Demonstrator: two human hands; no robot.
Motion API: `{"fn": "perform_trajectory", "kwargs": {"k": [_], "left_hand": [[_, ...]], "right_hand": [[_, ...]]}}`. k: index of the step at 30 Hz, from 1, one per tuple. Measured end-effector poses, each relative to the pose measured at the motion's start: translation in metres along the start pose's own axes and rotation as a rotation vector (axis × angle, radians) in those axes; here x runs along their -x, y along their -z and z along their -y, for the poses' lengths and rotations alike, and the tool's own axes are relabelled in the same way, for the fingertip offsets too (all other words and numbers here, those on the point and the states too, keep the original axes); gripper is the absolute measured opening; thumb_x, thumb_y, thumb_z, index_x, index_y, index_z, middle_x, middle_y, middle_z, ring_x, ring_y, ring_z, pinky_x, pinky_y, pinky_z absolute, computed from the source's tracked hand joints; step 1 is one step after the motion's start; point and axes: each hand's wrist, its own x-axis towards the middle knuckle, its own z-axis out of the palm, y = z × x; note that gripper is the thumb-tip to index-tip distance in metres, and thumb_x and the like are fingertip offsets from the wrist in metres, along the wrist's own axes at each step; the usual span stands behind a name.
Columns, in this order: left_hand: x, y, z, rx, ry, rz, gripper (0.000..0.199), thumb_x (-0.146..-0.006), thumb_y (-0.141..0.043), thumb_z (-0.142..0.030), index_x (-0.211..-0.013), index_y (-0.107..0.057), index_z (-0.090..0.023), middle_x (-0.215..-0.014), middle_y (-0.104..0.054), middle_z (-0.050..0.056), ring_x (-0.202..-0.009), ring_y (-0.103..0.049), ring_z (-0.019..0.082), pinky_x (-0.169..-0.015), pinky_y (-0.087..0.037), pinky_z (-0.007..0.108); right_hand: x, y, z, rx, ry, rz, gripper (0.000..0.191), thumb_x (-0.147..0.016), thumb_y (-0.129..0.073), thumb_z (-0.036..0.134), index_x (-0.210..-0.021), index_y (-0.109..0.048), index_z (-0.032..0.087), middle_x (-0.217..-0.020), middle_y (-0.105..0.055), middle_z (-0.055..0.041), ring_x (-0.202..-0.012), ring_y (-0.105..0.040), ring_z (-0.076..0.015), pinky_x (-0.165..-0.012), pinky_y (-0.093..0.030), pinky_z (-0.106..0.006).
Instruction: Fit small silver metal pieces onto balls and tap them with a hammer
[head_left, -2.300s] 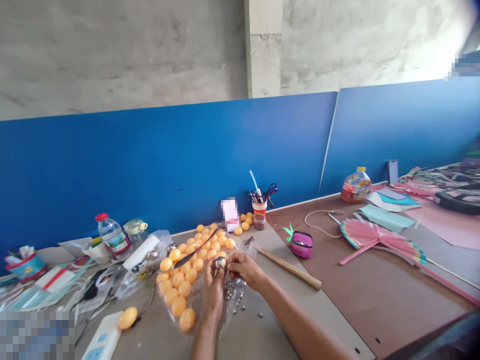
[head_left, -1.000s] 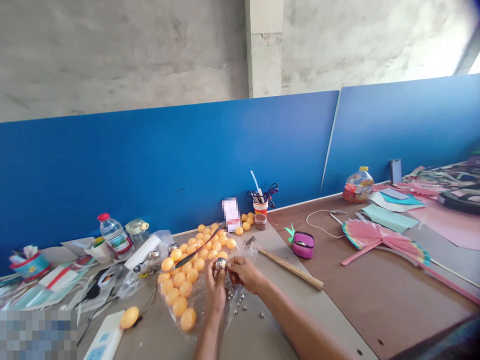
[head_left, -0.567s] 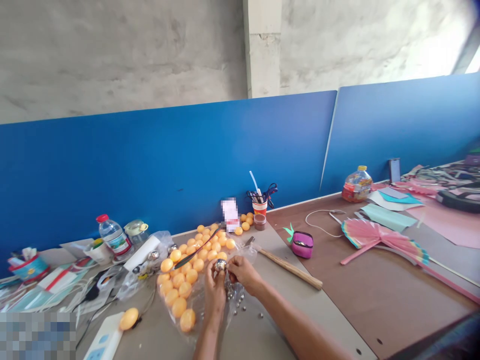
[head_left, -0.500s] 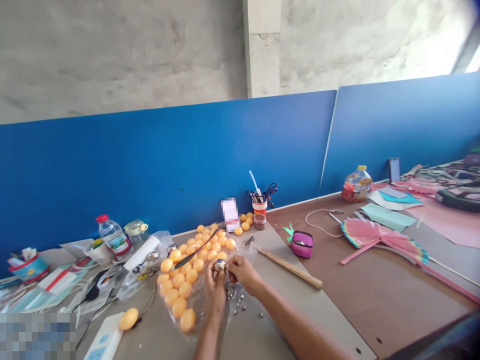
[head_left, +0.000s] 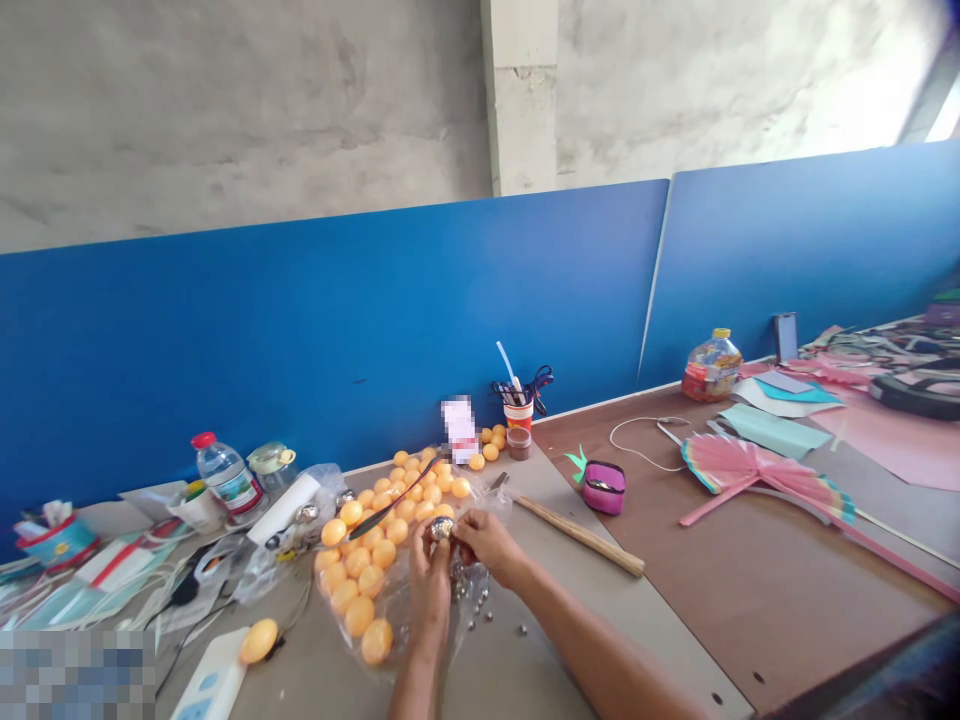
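My left hand [head_left: 430, 585] is closed around a shiny silver ball [head_left: 442, 527], held up between thumb and fingers. Right beside it, my right hand [head_left: 486, 545] has its fingers pinched together at the ball's right side; what they hold, if anything, is too small to make out. Below the hands lie small metal balls [head_left: 489, 617], partly on a clear plastic bag [head_left: 397, 600]. Several orange balls [head_left: 370, 580] spread out to the left and beyond my left hand. A dark, thin strap-like piece [head_left: 390, 507] rests across them.
A wooden-handled hammer [head_left: 581, 537] lies to the right, near a purple pouch [head_left: 604, 488]. Behind stand a cup of pens [head_left: 518, 415] and a small jar [head_left: 518, 443]. On the left are a water bottle [head_left: 229, 478] and a power strip [head_left: 212, 680]. A pink fan [head_left: 750, 465] lies far right.
Both hands stay almost in place at the silver ball, with only slight finger movement at most. The view has shifted very slightly.
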Motion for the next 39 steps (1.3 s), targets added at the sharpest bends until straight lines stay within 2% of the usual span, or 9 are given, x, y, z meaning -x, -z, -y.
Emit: {"fn": "perform_trajectory", "kwargs": {"k": [5,10,13,15,19,25,31,36,39], "left_hand": [[-0.002,0.000,-0.007,0.264,0.091,-0.037,0.041,-0.074,-0.072,-0.034,-0.109,-0.055,-0.025,-0.111,-0.065,0.007,-0.101,-0.065,0.021,-0.090,-0.052,0.036],[-0.003,0.001,-0.010,0.367,0.117,-0.079,0.037,-0.073,-0.072,-0.027,-0.106,-0.055,-0.024,-0.110,-0.064,0.005,-0.101,-0.066,0.019,-0.091,-0.052,0.035],[-0.005,0.001,-0.007,0.366,0.118,-0.088,0.036,-0.073,-0.072,-0.025,-0.106,-0.055,-0.024,-0.111,-0.064,0.006,-0.100,-0.066,0.019,-0.091,-0.052,0.035],[-0.006,0.002,-0.005,0.359,0.112,-0.090,0.036,-0.073,-0.071,-0.025,-0.105,-0.056,-0.024,-0.110,-0.064,0.006,-0.099,-0.066,0.020,-0.090,-0.052,0.036],[-0.007,0.002,-0.003,0.330,0.106,-0.088,0.036,-0.072,-0.072,-0.029,-0.104,-0.055,-0.024,-0.105,-0.065,0.006,-0.097,-0.067,0.022,-0.089,-0.053,0.039],[-0.007,0.002,-0.004,0.325,0.111,-0.100,0.040,-0.069,-0.075,-0.031,-0.104,-0.055,-0.024,-0.102,-0.065,0.006,-0.098,-0.066,0.023,-0.090,-0.053,0.041],[-0.007,0.002,-0.006,0.370,0.130,-0.092,0.040,-0.066,-0.076,-0.028,-0.101,-0.056,-0.024,-0.104,-0.065,0.006,-0.096,-0.066,0.023,-0.088,-0.053,0.040],[-0.006,0.002,-0.007,0.370,0.127,-0.080,0.039,-0.068,-0.076,-0.029,-0.102,-0.057,-0.024,-0.104,-0.065,0.005,-0.095,-0.066,0.021,-0.091,-0.051,0.039],[-0.005,0.002,-0.007,0.329,0.119,-0.050,0.040,-0.070,-0.076,-0.033,-0.104,-0.057,-0.025,-0.102,-0.066,0.005,-0.096,-0.066,0.021,-0.090,-0.051,0.039]], "right_hand": [[0.010,0.033,0.032,-0.023,-0.042,0.263,0.023,-0.063,-0.069,0.031,-0.064,-0.050,0.018,-0.051,-0.050,0.0086,-0.039,-0.036,-0.0032,-0.043,-0.026,-0.020],[0.015,0.072,0.048,0.659,-0.171,0.462,0.005,-0.059,-0.061,0.016,-0.055,-0.060,0.017,-0.047,-0.053,0.0054,-0.045,-0.043,-0.0067,-0.046,-0.031,-0.020],[0.011,0.076,0.044,0.977,-0.207,0.450,0.007,-0.057,-0.061,0.013,-0.053,-0.063,0.018,-0.047,-0.054,0.0039,-0.048,-0.047,-0.0095,-0.048,-0.034,-0.021],[0.008,0.073,0.038,1.066,-0.166,0.410,0.005,-0.056,-0.065,0.013,-0.058,-0.066,0.018,-0.054,-0.059,0.0021,-0.053,-0.050,-0.0114,-0.050,-0.034,-0.022],[0.004,0.063,0.022,1.142,-0.015,0.325,0.022,-0.051,-0.070,0.011,-0.071,-0.072,0.020,-0.071,-0.068,-0.0022,-0.063,-0.055,-0.0164,-0.054,-0.035,-0.025],[0.004,0.058,0.008,1.110,0.079,0.291,0.019,-0.053,-0.061,0.005,-0.061,-0.069,0.021,-0.062,-0.065,-0.0029,-0.056,-0.053,-0.0164,-0.054,-0.034,-0.027],[0.003,0.059,0.023,0.991,0.061,0.310,0.014,-0.056,-0.059,0.006,-0.055,-0.063,0.019,-0.060,-0.063,-0.0008,-0.061,-0.053,-0.0147,-0.057,-0.035,-0.025],[0.009,0.056,0.038,0.457,0.015,0.355,0.004,-0.065,-0.062,0.017,-0.064,-0.058,0.017,-0.056,-0.060,0.0034,-0.051,-0.052,-0.0097,-0.053,-0.037,-0.022],[0.012,0.049,0.041,0.050,-0.012,0.359,0.019,-0.066,-0.070,0.027,-0.071,-0.054,0.017,-0.058,-0.061,0.0039,-0.041,-0.045,-0.0060,-0.046,-0.032,-0.021]]}}
